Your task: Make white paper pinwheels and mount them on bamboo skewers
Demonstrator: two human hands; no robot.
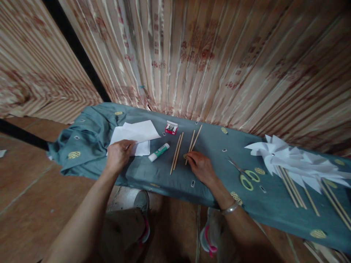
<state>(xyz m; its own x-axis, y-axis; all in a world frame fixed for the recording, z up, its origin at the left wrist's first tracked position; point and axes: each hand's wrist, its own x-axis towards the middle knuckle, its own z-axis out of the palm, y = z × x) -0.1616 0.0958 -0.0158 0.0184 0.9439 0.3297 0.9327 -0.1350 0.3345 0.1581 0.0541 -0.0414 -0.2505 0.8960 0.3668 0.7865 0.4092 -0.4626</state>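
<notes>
Left grip [118, 154] pinches white paper [141, 130], left on the tabletop [214, 142]; right grip [202, 168] is closed on a wooden stick [197, 135], right of the glue stick [159, 152] and left of the scissors [241, 171].

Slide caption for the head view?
Left hand holding paper, right hand at sticks; glue between, scissors and pinwheels to the right.

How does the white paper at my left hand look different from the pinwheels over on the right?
The white paper is in plain sheets, lying partly over one another; the pinwheels have pointed blades. The paper has no sticks attached, while wooden sticks extend from beneath the pinwheels. Your left hand is on the paper; neither hand touches the pinwheels. Both are white and lie on the blue-green cloth.
</notes>
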